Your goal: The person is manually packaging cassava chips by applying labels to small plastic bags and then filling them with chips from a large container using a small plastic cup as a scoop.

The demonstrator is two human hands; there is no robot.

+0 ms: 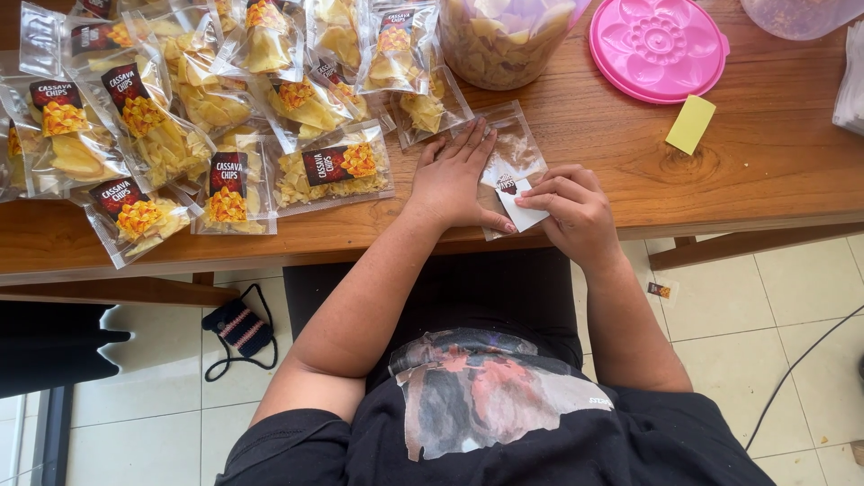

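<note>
Hands, two: left hand point(454, 180) flattens one empty pouch point(513, 153), right hand point(576, 211) pinches one sticker point(520, 209).

Filled chip bags point(180, 117) are heaped on the counter point(765, 171), beside a pink lid point(657, 45), a chip tub point(504, 40) and a yellow note point(690, 124).

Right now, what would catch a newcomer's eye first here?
Probably the heap of filled chip bags covering the table's left side. Next, at the near edge, the left hand lies flat on an empty clear bag while the right hand pinches a sticker. A pink lid sits top right.
</note>
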